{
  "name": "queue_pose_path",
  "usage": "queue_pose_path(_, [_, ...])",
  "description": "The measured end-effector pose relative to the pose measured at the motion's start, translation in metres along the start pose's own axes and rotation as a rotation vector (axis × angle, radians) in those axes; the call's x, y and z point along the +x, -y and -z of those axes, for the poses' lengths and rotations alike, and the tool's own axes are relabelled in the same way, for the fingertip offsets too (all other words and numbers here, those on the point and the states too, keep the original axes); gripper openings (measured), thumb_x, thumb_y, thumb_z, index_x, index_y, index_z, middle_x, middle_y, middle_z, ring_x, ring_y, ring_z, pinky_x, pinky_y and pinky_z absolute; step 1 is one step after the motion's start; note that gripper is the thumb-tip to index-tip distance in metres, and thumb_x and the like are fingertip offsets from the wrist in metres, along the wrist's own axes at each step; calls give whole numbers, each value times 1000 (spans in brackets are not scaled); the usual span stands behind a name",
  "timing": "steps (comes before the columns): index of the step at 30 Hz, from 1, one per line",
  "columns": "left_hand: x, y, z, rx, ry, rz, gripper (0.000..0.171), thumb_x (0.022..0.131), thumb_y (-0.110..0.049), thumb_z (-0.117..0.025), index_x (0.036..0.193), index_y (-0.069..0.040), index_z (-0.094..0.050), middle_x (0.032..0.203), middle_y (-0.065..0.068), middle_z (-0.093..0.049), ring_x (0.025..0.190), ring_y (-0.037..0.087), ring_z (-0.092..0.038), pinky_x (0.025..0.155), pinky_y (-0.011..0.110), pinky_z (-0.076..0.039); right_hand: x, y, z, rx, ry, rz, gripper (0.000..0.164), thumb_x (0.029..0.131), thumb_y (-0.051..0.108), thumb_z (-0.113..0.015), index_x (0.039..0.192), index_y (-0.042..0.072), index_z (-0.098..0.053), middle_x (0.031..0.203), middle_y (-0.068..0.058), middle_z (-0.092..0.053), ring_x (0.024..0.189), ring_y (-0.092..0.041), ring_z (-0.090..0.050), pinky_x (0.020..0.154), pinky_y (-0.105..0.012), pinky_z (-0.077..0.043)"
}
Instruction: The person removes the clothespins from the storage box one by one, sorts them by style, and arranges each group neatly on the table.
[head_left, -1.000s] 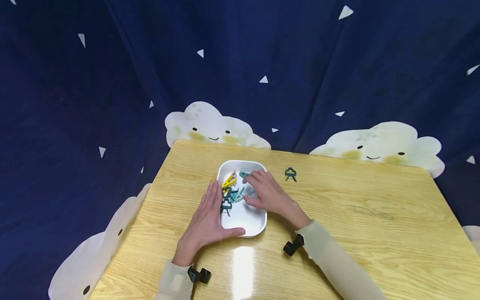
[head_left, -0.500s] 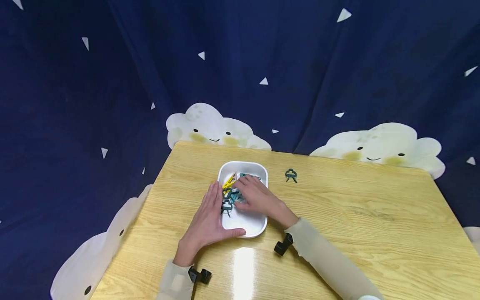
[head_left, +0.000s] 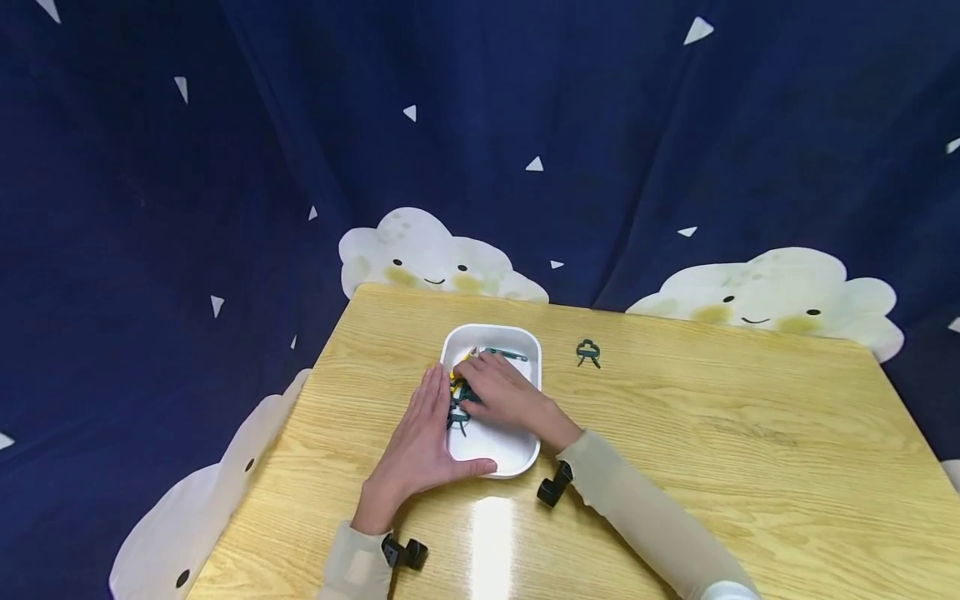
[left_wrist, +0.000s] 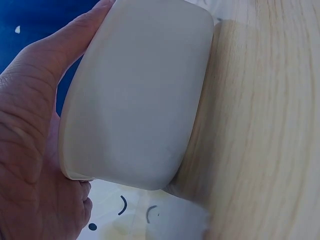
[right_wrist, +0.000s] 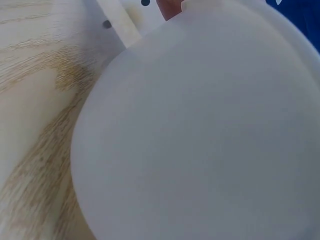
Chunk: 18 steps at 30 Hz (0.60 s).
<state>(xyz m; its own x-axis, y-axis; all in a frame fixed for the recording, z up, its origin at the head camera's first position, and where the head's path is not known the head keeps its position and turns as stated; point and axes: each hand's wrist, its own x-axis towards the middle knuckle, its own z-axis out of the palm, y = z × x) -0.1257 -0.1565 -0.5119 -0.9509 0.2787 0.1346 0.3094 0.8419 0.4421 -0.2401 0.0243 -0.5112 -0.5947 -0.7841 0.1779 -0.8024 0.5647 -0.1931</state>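
Observation:
A white box (head_left: 517, 460) stands on the table, holding several small clips. My left hand (head_left: 418, 450) lies along its left side, fingers straight, thumb stretched over the near rim. In the left wrist view the box's outer wall (left_wrist: 145, 95) sits beside that palm. My right hand (head_left: 504, 393) reaches into the box, fingertips and thumb down among the clips at the left wall. Beneath and beside it show a dark green clip (head_left: 458, 420) and part of a yellow clip (head_left: 454, 382). Whether it pinches one I cannot tell. A teal clip (head_left: 507, 354) lies by the far wall.
Another dark green clip (head_left: 588, 353) lies on the wooden table (head_left: 712, 467), right of the box. A dark blue curtain (head_left: 480, 108) with clouds hangs behind the table's far edge. The box wall (right_wrist: 200, 130) fills most of the right wrist view.
My right hand has moved left inside the box, from its right part to the clips at the left wall, covering the light teal ones. The left hand keeps its place on the box.

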Motion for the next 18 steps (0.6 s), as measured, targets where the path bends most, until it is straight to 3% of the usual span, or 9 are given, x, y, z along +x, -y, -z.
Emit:
queue_pose_path(12, [0,0,1,-3,-11,-2,152,67,-97,-61,166,1,0,174,10,10,161,20,9,132,42,-8,0,0,3,55,2,11,45,91,27,-78,129,10,-61,121,-3,-68,110,-23,-53,100,-41,-46])
queue_pose_path(18, [0,-1,0,-7,-7,1,153,66,-98,-61,166,1,0,174,11,10,161,20,9,132,41,-7,-2,0,8,85,57,10,58,85,22,-83,136,10,-60,127,-2,-69,113,-22,-52,107,-42,-43])
